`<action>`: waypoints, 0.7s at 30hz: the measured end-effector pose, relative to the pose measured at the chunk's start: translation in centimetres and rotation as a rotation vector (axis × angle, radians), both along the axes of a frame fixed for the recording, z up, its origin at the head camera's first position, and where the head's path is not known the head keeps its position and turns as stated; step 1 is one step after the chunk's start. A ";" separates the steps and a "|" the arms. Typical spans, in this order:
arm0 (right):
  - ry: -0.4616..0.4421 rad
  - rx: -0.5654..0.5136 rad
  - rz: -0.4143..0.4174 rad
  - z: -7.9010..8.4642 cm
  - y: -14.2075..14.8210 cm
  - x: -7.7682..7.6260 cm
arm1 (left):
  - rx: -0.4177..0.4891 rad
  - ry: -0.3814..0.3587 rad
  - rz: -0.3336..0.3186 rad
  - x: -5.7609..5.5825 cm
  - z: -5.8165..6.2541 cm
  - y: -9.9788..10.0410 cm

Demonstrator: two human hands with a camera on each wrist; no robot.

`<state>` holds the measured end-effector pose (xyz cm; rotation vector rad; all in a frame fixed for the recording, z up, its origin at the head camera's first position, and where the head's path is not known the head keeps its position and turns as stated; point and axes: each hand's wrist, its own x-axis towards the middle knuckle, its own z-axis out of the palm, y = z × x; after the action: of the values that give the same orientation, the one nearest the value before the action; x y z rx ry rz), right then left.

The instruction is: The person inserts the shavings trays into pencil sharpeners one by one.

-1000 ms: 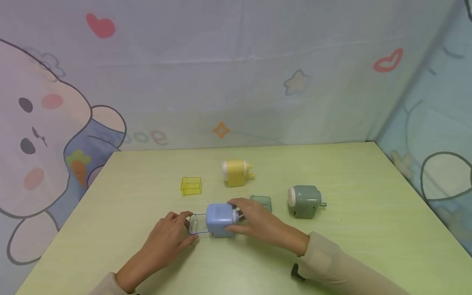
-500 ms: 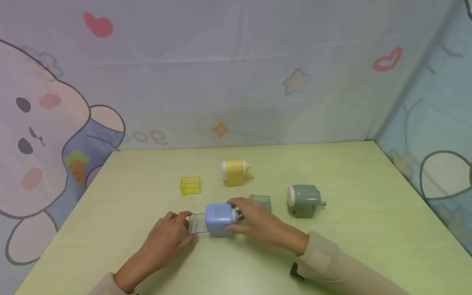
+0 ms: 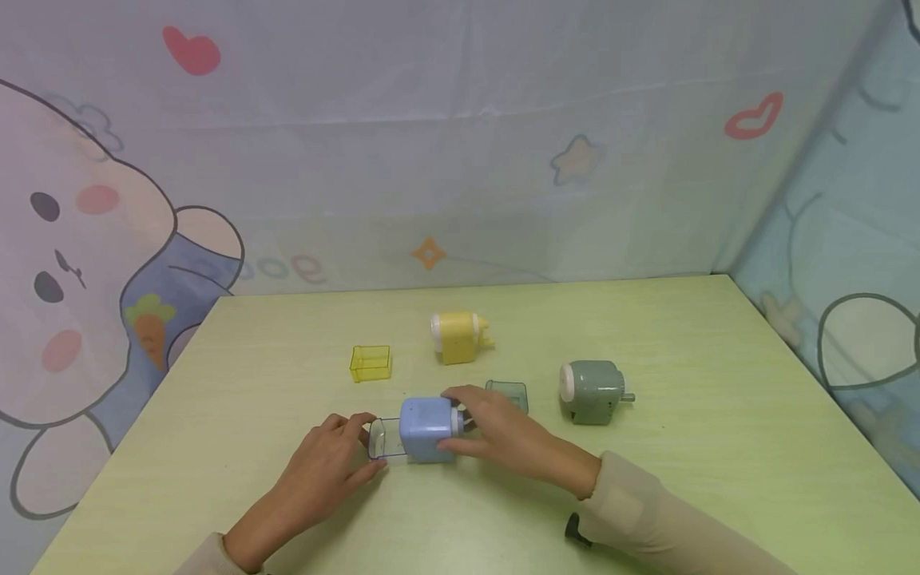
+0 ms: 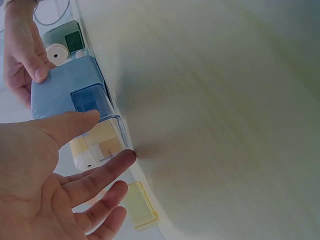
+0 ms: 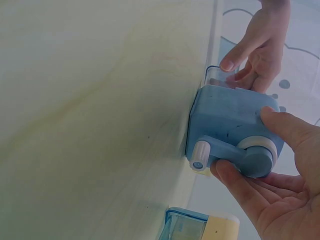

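A blue crank pencil sharpener (image 3: 428, 430) stands on the table in the head view, its clear shavings drawer (image 3: 388, 438) sticking out to the left. My right hand (image 3: 499, 419) holds the sharpener's body at the crank end, thumb on the near side and fingers on the far side. The white-knobbed crank (image 5: 201, 155) shows in the right wrist view. At the drawer's outer end, my left hand (image 3: 331, 455) pinches it between thumb and fingers. The left wrist view shows the thumb over the drawer's edge, and the drawer's inner end inside the blue body (image 4: 67, 87).
Behind stands a yellow pencil sharpener (image 3: 458, 337), with a yellow clear drawer (image 3: 370, 364) to its left. A green sharpener (image 3: 594, 391) is at the right. Its matching green drawer (image 3: 509, 395) lies partly behind my right hand. A black object (image 3: 577, 530) pokes out beside the right sleeve.
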<state>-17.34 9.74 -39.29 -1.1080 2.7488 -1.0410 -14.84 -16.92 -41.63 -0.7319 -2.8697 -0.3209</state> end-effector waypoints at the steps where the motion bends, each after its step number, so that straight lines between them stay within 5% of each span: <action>1: 0.001 0.001 -0.001 0.0 0.0 0.0 | 0.000 0.000 -0.001 0.0 0.0 0.0; 21: -0.006 0.001 -0.002 0.0 -0.1 0.0 | -0.015 -0.012 -0.006 -0.1 0.0 0.6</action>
<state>-17.32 9.69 -39.27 -1.1002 2.7459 -1.0415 -14.98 -16.36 -41.58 -0.7433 -2.8846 -0.3063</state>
